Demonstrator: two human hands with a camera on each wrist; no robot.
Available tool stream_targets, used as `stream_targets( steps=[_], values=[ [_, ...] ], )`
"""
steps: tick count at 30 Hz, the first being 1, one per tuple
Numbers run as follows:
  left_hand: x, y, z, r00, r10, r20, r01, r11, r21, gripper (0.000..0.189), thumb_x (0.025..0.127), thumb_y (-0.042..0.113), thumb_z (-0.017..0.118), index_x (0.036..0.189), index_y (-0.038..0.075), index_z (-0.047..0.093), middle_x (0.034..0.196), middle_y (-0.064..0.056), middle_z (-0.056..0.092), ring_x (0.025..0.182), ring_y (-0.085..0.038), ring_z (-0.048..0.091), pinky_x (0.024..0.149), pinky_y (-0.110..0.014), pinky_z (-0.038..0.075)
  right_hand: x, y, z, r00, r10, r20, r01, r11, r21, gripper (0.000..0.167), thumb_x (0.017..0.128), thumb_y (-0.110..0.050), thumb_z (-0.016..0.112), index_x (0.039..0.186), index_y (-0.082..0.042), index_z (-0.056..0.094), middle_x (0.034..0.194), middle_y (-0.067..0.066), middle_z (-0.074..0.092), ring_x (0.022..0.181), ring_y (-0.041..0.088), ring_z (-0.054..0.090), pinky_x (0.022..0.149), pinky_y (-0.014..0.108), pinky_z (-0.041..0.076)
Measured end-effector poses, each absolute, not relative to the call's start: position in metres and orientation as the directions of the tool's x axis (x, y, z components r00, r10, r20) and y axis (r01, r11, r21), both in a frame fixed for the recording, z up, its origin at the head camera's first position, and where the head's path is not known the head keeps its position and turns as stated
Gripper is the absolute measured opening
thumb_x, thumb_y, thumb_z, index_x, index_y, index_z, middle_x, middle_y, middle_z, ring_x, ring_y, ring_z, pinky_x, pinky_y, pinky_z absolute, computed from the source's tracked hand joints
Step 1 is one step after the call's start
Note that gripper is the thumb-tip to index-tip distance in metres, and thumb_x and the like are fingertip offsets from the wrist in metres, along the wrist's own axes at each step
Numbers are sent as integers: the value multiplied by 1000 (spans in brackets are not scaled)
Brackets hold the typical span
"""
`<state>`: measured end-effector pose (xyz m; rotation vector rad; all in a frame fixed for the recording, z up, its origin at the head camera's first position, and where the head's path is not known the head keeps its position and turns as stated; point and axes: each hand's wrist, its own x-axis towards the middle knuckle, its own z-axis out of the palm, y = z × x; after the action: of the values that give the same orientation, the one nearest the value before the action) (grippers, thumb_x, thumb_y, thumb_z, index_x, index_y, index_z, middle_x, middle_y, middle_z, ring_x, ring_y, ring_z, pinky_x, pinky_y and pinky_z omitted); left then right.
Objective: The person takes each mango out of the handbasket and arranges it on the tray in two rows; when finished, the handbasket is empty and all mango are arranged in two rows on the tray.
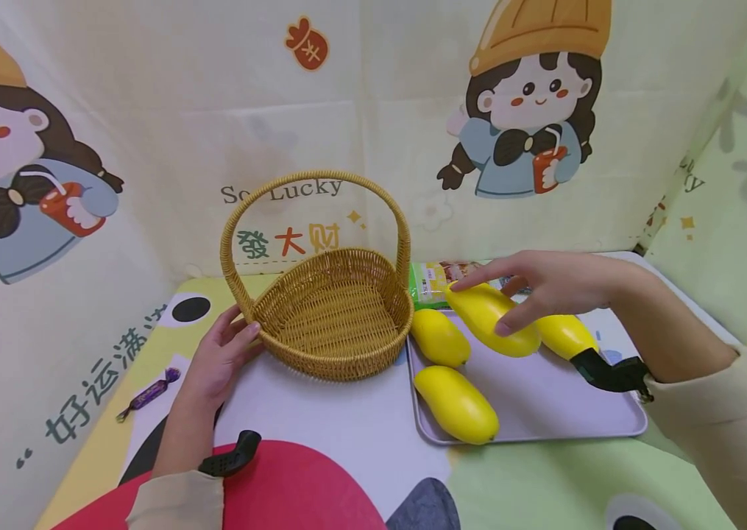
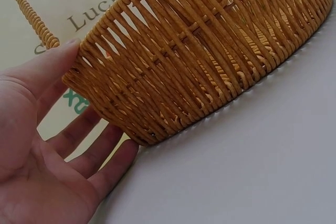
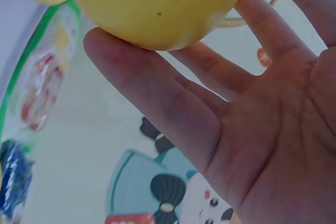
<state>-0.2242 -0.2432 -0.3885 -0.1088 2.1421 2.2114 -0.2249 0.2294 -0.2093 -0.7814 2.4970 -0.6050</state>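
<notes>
A wicker basket point(image 1: 336, 364) with a tall arched handle stands on the table. At its left side my left hand point(image 1: 219, 361) grips the rim, the thumb on the edge and the fingers against the outer wall, as the left wrist view shows. My right hand point(image 1: 548, 287) holds a yellow mango point(image 1: 489, 313) above the tray, pinched between thumb and fingers. In the right wrist view that mango point(image 3: 157, 9) is cut off by the top edge. Two more mangoes, an upper one point(image 1: 439, 337) and a lower one point(image 1: 455, 405), lie at the tray's left side.
A third mango point(image 1: 565, 335) lies behind the right wrist, partly hidden. The lilac tray point(image 1: 545, 419) is right of the basket. Behind it lies a green-edged snack packet point(image 1: 426, 283). A purple-wrapped candy point(image 1: 149, 394) is at the left. Printed cloth walls point(image 1: 373, 132) close off the back and sides.
</notes>
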Motion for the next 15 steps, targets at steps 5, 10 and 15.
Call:
stream_targets(
  steps=[5, 10, 15],
  values=[
    [-225, -242, -389, -997, -5, -81, -81, -43, 996, 73, 103, 31, 65, 165, 26, 26, 158, -8, 38, 125, -6, 57, 102, -22, 54, -217, 253, -221, -753, -588, -296, -348, 738, -578, 63, 90, -35, 80, 148, -34, 56, 151, 9, 52, 122, 31, 58, 93, 44, 55],
    [-224, -242, -390, -996, -3, -87, -86, -42, 995, 75, 103, 32, 65, 166, 26, 25, 161, -11, 34, 128, -9, 55, 102, -22, 55, -208, 273, -236, -776, -558, -295, -321, 751, -577, 63, 89, -31, 81, 146, -34, 57, 143, 10, 55, 116, 30, 59, 86, 38, 58],
    [-223, -243, -389, -995, -7, -95, -94, -42, 995, 74, 102, 33, 65, 165, 29, 25, 162, -10, 33, 131, -11, 53, 102, -21, 54, -199, 291, -254, -790, -555, -261, -345, 753, -560, 62, 87, -29, 82, 144, -34, 59, 147, 11, 54, 118, 31, 59, 84, 39, 57]
  ],
)
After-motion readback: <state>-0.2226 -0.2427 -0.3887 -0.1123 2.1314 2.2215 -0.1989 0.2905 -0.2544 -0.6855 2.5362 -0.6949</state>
